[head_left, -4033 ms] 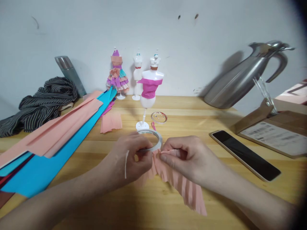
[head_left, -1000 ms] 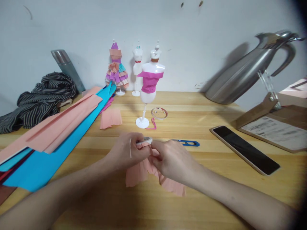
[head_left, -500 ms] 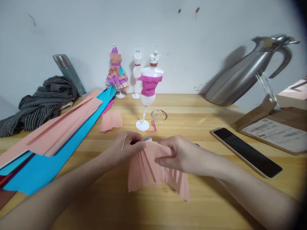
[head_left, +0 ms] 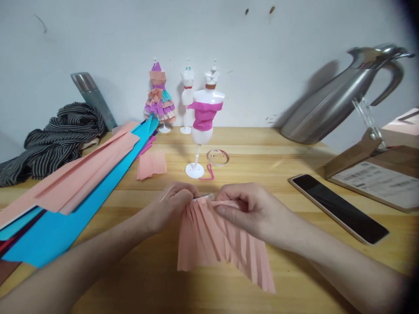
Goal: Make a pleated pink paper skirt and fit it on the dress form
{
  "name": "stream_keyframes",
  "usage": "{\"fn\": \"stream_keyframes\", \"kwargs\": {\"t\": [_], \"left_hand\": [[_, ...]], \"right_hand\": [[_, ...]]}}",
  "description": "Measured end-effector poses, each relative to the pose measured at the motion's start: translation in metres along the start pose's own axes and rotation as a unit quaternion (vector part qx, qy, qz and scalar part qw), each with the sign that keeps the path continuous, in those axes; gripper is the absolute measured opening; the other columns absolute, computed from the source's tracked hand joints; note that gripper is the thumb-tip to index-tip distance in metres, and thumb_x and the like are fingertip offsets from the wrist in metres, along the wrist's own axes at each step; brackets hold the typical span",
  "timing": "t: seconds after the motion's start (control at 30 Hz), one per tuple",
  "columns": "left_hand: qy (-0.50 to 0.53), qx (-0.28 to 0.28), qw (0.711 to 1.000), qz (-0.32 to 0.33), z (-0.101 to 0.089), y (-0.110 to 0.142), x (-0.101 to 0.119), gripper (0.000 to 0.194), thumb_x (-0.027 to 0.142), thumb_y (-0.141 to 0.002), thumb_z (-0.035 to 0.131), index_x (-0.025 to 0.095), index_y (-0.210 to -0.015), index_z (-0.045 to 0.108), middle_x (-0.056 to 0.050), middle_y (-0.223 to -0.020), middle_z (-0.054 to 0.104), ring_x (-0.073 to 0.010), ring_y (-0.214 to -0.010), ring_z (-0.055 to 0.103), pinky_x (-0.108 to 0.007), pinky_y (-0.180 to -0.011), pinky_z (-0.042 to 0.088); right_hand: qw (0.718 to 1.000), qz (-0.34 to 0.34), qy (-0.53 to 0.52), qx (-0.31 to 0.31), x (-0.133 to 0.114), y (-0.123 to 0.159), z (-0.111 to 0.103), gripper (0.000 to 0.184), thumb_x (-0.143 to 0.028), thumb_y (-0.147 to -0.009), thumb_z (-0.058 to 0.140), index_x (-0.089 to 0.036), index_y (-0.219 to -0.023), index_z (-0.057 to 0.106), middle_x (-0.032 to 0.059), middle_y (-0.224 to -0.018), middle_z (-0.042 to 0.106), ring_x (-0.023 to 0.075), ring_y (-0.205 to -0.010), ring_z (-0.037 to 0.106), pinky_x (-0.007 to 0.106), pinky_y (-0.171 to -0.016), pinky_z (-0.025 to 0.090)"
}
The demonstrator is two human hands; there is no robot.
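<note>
Head view: your left hand (head_left: 168, 207) and right hand (head_left: 257, 211) pinch pleated peach crepe paper (head_left: 204, 235), seemingly so its folds hold.

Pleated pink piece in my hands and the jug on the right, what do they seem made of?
Pleated pink piece: probably matte crepe paper, from its dull surface and crisp folds, though thin fabric is possible. Jug: likely satin-finished metal, given its grey sheen and soft highlights.
</note>
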State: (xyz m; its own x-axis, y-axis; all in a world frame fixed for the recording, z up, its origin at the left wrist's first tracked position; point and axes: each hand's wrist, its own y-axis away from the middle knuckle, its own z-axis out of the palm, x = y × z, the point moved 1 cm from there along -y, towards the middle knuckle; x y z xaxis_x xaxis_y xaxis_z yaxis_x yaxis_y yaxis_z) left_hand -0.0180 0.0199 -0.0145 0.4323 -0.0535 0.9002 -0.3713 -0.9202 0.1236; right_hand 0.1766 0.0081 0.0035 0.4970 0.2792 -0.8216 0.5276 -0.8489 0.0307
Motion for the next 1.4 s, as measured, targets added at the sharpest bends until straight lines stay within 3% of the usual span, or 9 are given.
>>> {"fn": "stream_keyframes", "kwargs": {"t": [0.17, 0.53, 0.83, 1.23, 1.4], "left_hand": [[0.045, -0.031, 0.998, -0.023, 0.005, 0.0, 0.007, 0.022, 0.035, -0.064, 0.036, 0.018, -0.055, 0.047, 0.0, -0.062, 0.041, -0.0147, -0.066, 0.038, -0.027, -0.06, 0.031], [0.131, -0.065, 0.987, -0.065, 0.012, 0.0, -0.003, 0.014, 0.03, -0.061, 0.046, 0.017, -0.06, 0.05, 0.003, -0.06, 0.035, -0.0124, -0.063, 0.032, -0.026, -0.058, 0.024], [0.115, -0.076, 0.99, -0.041, 0.014, 0.001, -0.005, 0.014, 0.028, -0.065, 0.046, 0.016, -0.063, 0.052, 0.003, -0.061, 0.036, -0.0121, -0.063, 0.032, -0.026, -0.059, 0.023], [0.126, -0.065, 0.988, -0.056, 0.012, 0.0, -0.004, 0.016, 0.031, -0.063, 0.047, 0.016, -0.062, 0.053, 0.002, -0.062, 0.038, -0.0131, -0.066, 0.035, -0.026, -0.059, 0.025], [0.094, -0.045, 0.992, -0.071, 0.008, 0.0, 0.001, 0.019, 0.034, -0.062, 0.048, 0.017, -0.062, 0.055, 0.002, -0.062, 0.041, -0.0141, -0.066, 0.037, -0.026, -0.059, 0.026]], "right_hand": [[0.998, 0.009, -0.046, -0.042, -0.004, 0.003, 0.002, 0.023, -0.033, -0.086, 0.054, -0.015, -0.073, 0.061, -0.0018, -0.064, 0.045, 0.0111, -0.06, 0.04, 0.024, -0.053, 0.032], [0.999, 0.037, -0.04, 0.008, 0.005, -0.004, 0.004, 0.026, -0.036, -0.082, 0.057, -0.018, -0.063, 0.053, -0.0064, -0.052, 0.035, 0.0082, -0.049, 0.032, 0.022, -0.047, 0.023], [0.998, 0.038, -0.041, 0.006, 0.009, -0.002, 0.006, 0.024, -0.036, -0.085, 0.056, -0.016, -0.071, 0.061, -0.0054, -0.054, 0.036, 0.0088, -0.051, 0.034, 0.022, -0.048, 0.026], [0.996, 0.046, -0.071, -0.029, 0.006, -0.005, -0.001, 0.018, -0.033, -0.075, 0.062, -0.016, -0.069, 0.059, -0.0012, -0.062, 0.05, 0.011, -0.058, 0.043, 0.023, -0.052, 0.034], [0.996, 0.049, -0.028, -0.075, 0.003, -0.005, -0.006, 0.019, -0.03, -0.073, 0.059, -0.017, -0.061, 0.05, -0.0041, -0.059, 0.036, 0.0094, -0.055, 0.035, 0.022, -0.049, 0.028]]}}
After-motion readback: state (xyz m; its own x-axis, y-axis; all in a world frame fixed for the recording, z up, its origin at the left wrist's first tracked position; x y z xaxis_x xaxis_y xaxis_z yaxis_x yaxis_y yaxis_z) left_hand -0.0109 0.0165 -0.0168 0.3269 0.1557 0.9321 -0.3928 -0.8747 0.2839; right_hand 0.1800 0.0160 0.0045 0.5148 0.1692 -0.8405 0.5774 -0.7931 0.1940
